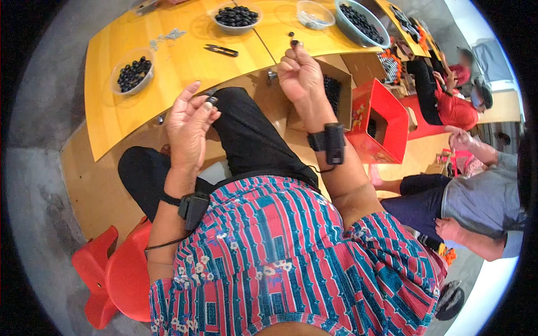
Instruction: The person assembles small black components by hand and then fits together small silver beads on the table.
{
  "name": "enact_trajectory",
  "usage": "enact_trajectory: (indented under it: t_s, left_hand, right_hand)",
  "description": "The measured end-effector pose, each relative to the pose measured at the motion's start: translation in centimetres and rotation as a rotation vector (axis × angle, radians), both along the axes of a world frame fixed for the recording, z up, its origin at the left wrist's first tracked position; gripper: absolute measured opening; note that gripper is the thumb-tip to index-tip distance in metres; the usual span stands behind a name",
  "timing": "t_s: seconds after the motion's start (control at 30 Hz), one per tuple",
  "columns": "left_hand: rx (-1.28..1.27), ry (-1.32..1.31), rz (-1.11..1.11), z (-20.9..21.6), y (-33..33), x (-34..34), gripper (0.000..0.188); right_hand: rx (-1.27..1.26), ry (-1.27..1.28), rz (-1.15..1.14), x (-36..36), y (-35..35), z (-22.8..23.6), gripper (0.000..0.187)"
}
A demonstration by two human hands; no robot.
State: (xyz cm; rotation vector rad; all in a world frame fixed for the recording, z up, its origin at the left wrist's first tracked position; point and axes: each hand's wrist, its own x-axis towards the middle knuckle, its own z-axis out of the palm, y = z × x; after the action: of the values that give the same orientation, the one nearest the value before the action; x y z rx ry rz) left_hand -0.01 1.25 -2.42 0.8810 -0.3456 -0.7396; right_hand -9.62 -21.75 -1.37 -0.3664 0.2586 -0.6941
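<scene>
My left hand is raised in front of the table edge, its thumb and a finger pinching a small shiny black piece. My right hand is held up at the table edge, closed at the fingertips around another small dark round piece. One more tiny black piece lies on the table just beyond it. Black thread snips rest on the yellow table between the hands. A clear bowl of round black pieces stands left of my left hand.
Farther back are a white bowl and a grey-blue bowl of black pieces, a clear bowl and scattered pale bits. A cardboard box and red box stand right. Other people sit right; a red stool stands left.
</scene>
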Motion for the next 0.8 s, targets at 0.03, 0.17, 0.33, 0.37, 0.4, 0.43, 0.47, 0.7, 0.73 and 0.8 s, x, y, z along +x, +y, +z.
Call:
enact_trajectory:
  t_s: [0.03,0.17,0.33,0.37,0.4,0.43,0.47,0.7,0.73,0.8]
  left_hand:
    - [-0.011,0.026,0.001,0.1,-0.1,-0.2,0.043]
    - [0.015,-0.013,0.004,-0.2,-0.4,-0.1,0.045]
    - [0.028,-0.001,-0.001,0.0,-0.3,-0.3,0.045]
    - [0.033,0.017,0.005,-0.1,-0.2,-0.3,0.045]
    - [0.038,0.042,0.013,-0.2,-0.1,-0.4,0.046]
    - [0.03,0.031,0.009,-0.3,0.1,-0.4,0.047]
    - [0.023,0.034,0.006,-0.3,-0.1,-0.3,0.047]
    - [0.057,0.016,0.006,-0.3,0.0,-0.2,0.046]
    - [0.047,0.011,0.014,-0.2,0.0,-0.1,0.046]
    - [0.042,0.007,0.022,-0.1,0.0,-0.2,0.046]
  right_hand:
    - [0.004,-0.005,0.016,0.4,-0.3,-0.2,0.012]
    - [0.023,-0.063,0.062,0.7,-1.1,-2.0,0.011]
    - [0.085,-0.01,0.041,0.7,-1.0,-2.4,0.013]
    - [0.098,-0.019,0.052,0.8,-0.7,-2.7,0.014]
    - [0.115,0.017,0.027,0.8,-0.2,-2.7,0.013]
    - [0.119,0.004,0.05,1.0,0.0,-2.7,0.013]
    - [0.124,-0.007,0.073,1.0,0.1,-2.7,0.012]
    - [0.139,-0.035,0.06,0.9,0.8,-2.4,0.012]
    - [0.146,-0.031,0.06,1.0,0.7,-2.5,0.012]
    - [0.096,0.022,-0.003,1.4,-0.2,-2.5,0.013]
